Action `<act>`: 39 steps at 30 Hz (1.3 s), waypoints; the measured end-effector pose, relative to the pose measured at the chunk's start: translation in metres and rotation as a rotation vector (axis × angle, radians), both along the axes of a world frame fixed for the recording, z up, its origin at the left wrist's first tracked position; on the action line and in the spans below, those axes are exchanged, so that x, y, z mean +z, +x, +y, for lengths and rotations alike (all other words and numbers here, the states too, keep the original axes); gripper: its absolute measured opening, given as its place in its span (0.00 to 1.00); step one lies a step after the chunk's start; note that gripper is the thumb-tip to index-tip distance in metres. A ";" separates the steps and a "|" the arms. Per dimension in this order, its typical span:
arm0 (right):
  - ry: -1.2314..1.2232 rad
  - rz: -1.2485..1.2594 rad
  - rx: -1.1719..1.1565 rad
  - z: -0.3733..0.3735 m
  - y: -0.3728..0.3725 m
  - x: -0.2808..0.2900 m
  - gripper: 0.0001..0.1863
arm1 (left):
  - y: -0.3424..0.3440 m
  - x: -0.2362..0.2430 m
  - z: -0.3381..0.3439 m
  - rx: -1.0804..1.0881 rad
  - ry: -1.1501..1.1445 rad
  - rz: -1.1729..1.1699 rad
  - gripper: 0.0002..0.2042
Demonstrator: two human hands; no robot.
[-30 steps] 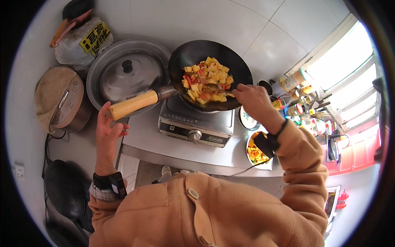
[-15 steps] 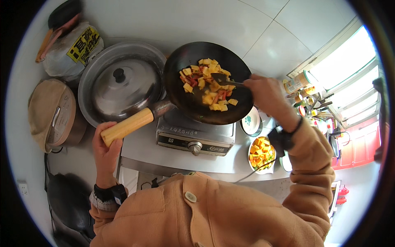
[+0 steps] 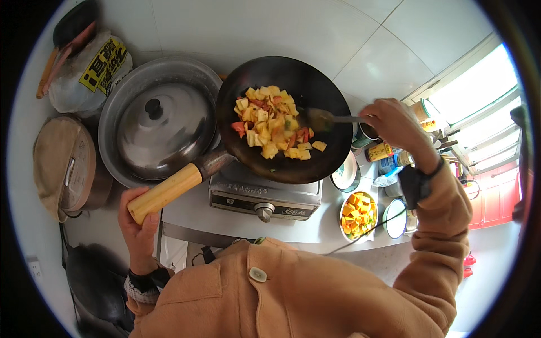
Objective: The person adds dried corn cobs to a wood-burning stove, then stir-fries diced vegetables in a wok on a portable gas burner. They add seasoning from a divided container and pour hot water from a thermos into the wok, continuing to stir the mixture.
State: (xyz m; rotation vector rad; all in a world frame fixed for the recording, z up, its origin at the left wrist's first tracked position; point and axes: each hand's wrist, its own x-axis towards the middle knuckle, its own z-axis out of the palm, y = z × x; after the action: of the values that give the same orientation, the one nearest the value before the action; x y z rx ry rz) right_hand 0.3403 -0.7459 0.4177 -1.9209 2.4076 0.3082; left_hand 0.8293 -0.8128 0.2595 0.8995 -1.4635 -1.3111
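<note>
A dark wok (image 3: 248,147) sits over a gas stove (image 3: 265,194), tilted toward me. Its wooden handle (image 3: 164,193) is gripped near the end by my left hand (image 3: 138,222), fingers wrapped round it. Yellow chunks and red pieces of food (image 3: 269,121) lie heaped in the middle and left of the wok. My right hand (image 3: 394,121), above the wok's right rim, is closed on the handle of a metal spatula (image 3: 344,119). The spatula's blade is blurred, inside the wok just right of the food.
Left of the wok stands a wide metal pan with a domed lid (image 3: 163,129), with a cloth-covered rice cooker (image 3: 70,169) beyond. At right are a bowl of orange chunks (image 3: 358,216), a white bowl (image 3: 395,218), another bowl (image 3: 345,172) and several jars (image 3: 378,151) near the window.
My right hand has drawn the spatula rightward, out of the food. The food is now heaped closer together and farther left. My left hand still grips the handle.
</note>
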 end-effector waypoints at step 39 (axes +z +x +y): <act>0.104 0.122 -0.133 -0.011 0.004 0.003 0.09 | 0.000 0.002 0.000 0.046 0.002 -0.066 0.21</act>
State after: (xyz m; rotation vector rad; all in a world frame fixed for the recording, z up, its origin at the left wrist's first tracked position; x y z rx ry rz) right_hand 0.3440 -0.7565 0.4211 -1.7382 2.5241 0.5466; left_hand 0.8295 -0.8123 0.2620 0.9804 -1.4842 -1.2601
